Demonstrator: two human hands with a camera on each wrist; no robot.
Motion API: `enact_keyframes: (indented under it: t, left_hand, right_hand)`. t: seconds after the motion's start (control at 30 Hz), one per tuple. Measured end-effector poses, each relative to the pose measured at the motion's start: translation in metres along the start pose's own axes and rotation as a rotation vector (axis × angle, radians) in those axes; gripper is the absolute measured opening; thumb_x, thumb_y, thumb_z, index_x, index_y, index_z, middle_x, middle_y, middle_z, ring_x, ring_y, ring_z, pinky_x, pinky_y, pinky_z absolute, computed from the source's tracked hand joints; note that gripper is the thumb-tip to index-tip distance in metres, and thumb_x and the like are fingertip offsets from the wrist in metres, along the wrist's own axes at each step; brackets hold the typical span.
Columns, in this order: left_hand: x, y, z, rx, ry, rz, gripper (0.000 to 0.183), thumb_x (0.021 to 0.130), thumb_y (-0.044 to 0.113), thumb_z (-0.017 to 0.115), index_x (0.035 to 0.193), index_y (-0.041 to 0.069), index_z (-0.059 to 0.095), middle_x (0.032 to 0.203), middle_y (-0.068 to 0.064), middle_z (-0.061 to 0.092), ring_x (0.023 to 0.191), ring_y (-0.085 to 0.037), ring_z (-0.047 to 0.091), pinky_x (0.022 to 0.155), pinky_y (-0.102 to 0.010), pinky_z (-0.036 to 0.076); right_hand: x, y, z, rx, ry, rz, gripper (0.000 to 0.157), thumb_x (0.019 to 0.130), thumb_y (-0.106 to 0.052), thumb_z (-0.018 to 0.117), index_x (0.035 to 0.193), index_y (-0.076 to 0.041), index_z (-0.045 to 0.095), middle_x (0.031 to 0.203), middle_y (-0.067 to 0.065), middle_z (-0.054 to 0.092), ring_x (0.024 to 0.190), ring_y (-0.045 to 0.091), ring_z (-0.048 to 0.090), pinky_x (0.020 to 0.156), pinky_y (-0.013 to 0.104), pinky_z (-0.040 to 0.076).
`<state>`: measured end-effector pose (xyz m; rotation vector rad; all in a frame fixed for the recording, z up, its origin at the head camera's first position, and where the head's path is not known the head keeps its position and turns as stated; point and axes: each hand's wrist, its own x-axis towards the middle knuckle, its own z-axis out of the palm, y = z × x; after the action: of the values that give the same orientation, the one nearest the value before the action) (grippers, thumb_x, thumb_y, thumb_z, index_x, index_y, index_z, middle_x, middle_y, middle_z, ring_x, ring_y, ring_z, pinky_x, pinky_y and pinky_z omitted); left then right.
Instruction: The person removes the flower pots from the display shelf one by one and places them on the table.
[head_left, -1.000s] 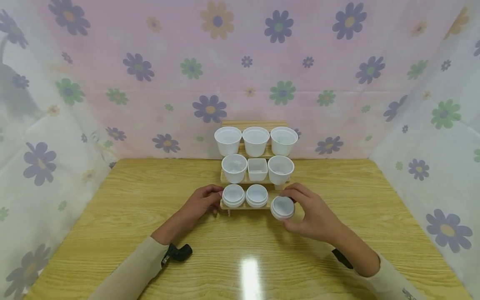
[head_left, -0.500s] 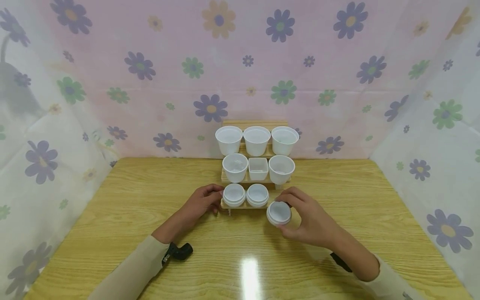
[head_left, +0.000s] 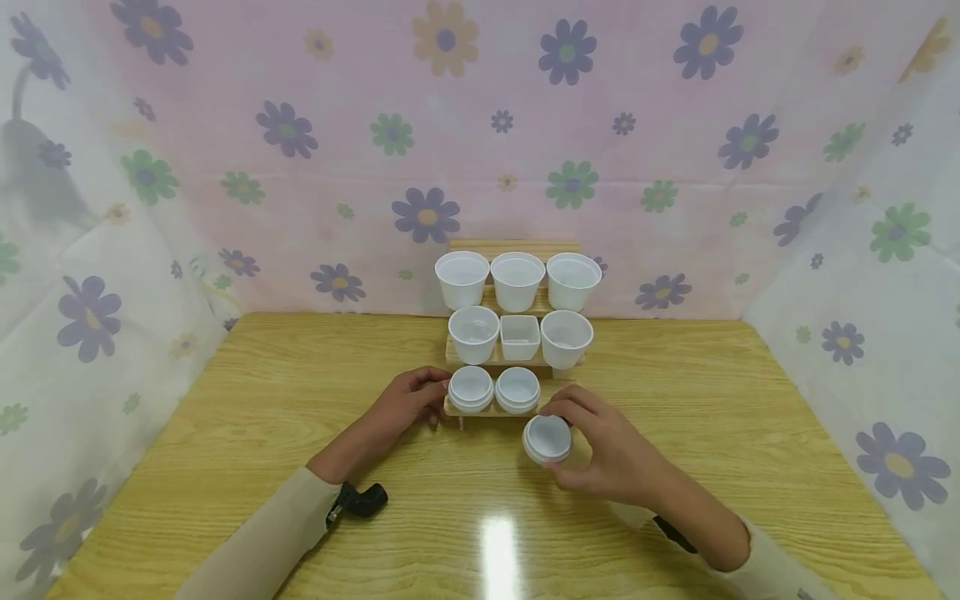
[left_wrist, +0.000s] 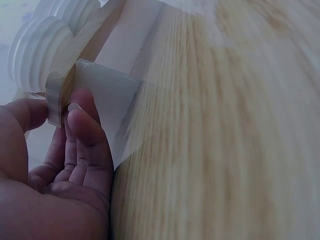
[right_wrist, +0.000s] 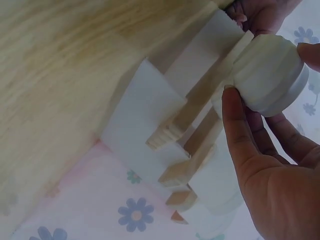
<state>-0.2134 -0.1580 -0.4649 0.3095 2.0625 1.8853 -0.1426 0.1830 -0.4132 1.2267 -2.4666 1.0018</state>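
Note:
A three-tiered wooden display rack (head_left: 553,389) with white side supports stands on the table, holding white cups and pots. My left hand (head_left: 408,400) pinches the left end of its lowest board (left_wrist: 62,87), thumb above and fingers below. My right hand (head_left: 611,454) holds a small round white pot (head_left: 547,439) by its sides, between thumb and fingers, in front of the lowest tier's right end. In the right wrist view the pot (right_wrist: 270,75) shows its ribbed outside. Two similar small pots, one on the left (head_left: 471,389) and one beside it (head_left: 517,389), sit on the lowest tier.
The middle tier bears two round cups and a square cup (head_left: 519,337) between them. Three taller round cups (head_left: 517,282) line the top tier. Behind the wood-grained table (head_left: 337,350) hangs a flower-patterned cloth (head_left: 322,200), which also covers both sides.
My right hand has brought the small pot away from the lowest tier's right end, toward me and slightly left. My left hand stays at the rack's left end.

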Motion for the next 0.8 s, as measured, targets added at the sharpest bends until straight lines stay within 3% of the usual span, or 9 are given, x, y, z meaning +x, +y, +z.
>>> enact_keyframes:
  t: [0.27, 0.8]
  left_hand:
    - [0.001, -0.001, 0.000, -0.008, -0.006, 0.005, 0.037, 0.111, 0.022, 0.058, 0.135, -0.006, 0.060, 0.095, -0.007, 0.069, 0.079, -0.019, 0.064, 0.067, -0.029, 0.056]
    - [0.001, -0.002, 0.000, -0.001, 0.004, 0.010, 0.035, 0.111, 0.020, 0.058, 0.133, -0.006, 0.061, 0.095, -0.007, 0.069, 0.079, -0.020, 0.063, 0.067, -0.029, 0.056]
  right_hand:
    - [0.003, -0.004, 0.014, 0.016, -0.029, -0.035, 0.057, 0.076, -0.014, 0.093, 0.126, -0.010, 0.066, 0.127, 0.000, 0.063, 0.106, 0.014, 0.066, 0.088, 0.032, 0.060]
    - [0.012, -0.017, 0.031, -0.041, -0.090, -0.065, 0.057, 0.080, -0.020, 0.091, 0.130, -0.009, 0.067, 0.134, 0.002, 0.063, 0.122, 0.015, 0.063, 0.100, 0.036, 0.057]
